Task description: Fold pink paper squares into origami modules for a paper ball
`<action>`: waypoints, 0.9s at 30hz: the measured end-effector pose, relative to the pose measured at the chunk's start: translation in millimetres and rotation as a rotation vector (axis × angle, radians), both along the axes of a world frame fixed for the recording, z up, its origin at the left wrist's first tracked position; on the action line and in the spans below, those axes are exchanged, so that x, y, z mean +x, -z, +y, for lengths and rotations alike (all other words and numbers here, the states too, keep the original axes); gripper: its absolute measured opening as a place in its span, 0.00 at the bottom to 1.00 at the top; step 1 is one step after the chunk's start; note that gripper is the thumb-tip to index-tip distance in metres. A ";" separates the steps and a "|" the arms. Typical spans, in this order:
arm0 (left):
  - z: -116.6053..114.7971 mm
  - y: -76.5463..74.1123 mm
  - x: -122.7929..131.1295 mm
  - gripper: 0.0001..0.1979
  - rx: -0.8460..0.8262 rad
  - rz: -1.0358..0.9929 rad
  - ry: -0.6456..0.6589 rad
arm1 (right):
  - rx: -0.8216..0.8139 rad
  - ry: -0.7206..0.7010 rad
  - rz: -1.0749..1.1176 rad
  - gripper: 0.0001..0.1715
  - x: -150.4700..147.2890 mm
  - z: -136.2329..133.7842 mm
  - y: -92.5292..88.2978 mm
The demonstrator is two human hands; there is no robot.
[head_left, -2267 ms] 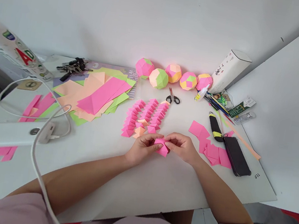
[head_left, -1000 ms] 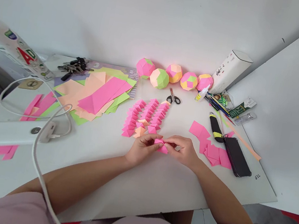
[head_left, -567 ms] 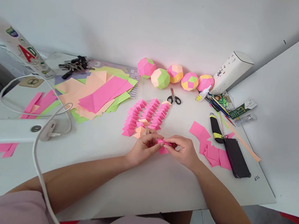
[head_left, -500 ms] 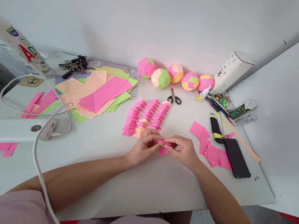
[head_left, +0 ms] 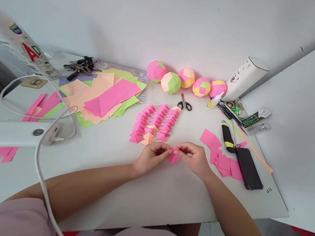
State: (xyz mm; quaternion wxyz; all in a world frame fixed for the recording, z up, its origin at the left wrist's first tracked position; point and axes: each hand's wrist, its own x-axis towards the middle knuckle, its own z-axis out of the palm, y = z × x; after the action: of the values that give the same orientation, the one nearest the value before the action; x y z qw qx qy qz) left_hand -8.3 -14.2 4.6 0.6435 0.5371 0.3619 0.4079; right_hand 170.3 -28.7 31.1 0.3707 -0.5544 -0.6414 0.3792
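My left hand (head_left: 150, 157) and my right hand (head_left: 194, 158) meet over the white table (head_left: 125, 176), both pinching a small folded pink paper piece (head_left: 173, 155) between their fingertips. The piece is creased flat, with a corner hanging down. Just beyond my hands lie rows of several folded pink and peach paper units (head_left: 154, 123). To the right of my right hand lies a scatter of flat pink paper squares (head_left: 220, 155).
Coloured paper sheets (head_left: 104, 96) are stacked at the left, with keys (head_left: 80, 67) behind. Paper balls (head_left: 185, 81), scissors (head_left: 185, 103), a glue bottle (head_left: 214, 99), pens, a cutter (head_left: 227, 136) and a black phone (head_left: 249, 168) sit at the right. A white device (head_left: 4, 133) with a cable lies at the left.
The pink piece has been pressed flatter and lifted slightly between my fingertips. My hands have stayed in the same spot; the view has shifted a little.
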 end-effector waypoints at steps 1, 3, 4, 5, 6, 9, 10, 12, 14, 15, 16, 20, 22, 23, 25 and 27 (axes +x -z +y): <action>-0.3 0.2 0.2 0.13 -0.014 0.000 -0.006 | -0.032 0.009 0.012 0.12 0.6 0.2 0.6; -0.7 0.3 0.7 0.12 -0.034 -0.005 -0.013 | -0.097 0.019 0.039 0.13 1.3 0.6 1.2; -0.8 0.0 0.9 0.12 -0.043 -0.009 -0.014 | -0.123 0.020 0.051 0.13 1.4 0.8 1.1; -0.9 -0.3 1.1 0.12 -0.050 -0.015 -0.014 | -0.143 0.021 0.061 0.13 1.3 0.9 0.7; -0.8 -0.8 1.1 0.12 -0.056 -0.021 -0.013 | -0.157 0.022 0.070 0.13 0.9 0.9 0.2; -0.3 -1.7 0.9 0.12 -0.071 -0.042 -0.008 | -0.193 0.031 0.098 0.12 -1.1 0.5 -2.5; -0.2 -1.7 0.8 0.12 -0.076 -0.046 -0.008 | -0.206 0.036 0.109 0.12 -1.8 0.4 -3.4; 0.1 -1.1 0.5 0.11 -0.085 -0.047 -0.010 | -0.228 0.046 0.130 0.12 -3.3 0.2 -4.7; 0.2 -0.1 0.3 0.11 -0.092 -0.042 -0.014 | -0.239 0.057 0.145 0.11 -4.3 0.1 -5.2; 0.3 0.5 0.2 0.11 -0.094 -0.037 -0.016 | -0.241 0.062 0.151 0.12 -4.7 0.1 -5.1; 0.4 1.0 0.1 0.10 -0.095 -0.033 -0.018 | -0.240 0.065 0.154 0.12 -4.9 0.1 -4.9; 0.6 3.2 -0.4 0.10 -0.081 -0.022 -0.025 | -0.235 0.069 0.163 0.12 -5.3 0.1 -4.1; 0.5 4.2 -0.6 0.10 -0.075 -0.030 -0.023 | -0.236 0.071 0.170 0.12 -5.3 0.2 -3.7; 0.5 4.6 -0.6 0.10 -0.074 -0.037 -0.019 | -0.238 0.071 0.176 0.11 -5.3 0.3 -3.4; 0.3 5.2 -0.6 0.10 -0.072 -0.045 -0.016 | -0.239 0.073 0.186 0.11 -5.1 0.4 -2.8; 0.2 5.1 -0.5 0.10 -0.073 -0.041 -0.019 | -0.239 0.073 0.191 0.11 -4.8 0.4 -2.0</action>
State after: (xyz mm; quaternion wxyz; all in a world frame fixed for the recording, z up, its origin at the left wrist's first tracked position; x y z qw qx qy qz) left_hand -8.8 -14.0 -0.6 0.6660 0.5012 0.3683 0.4118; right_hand 165.5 -28.2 33.1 0.3751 -0.5790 -0.5328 0.4901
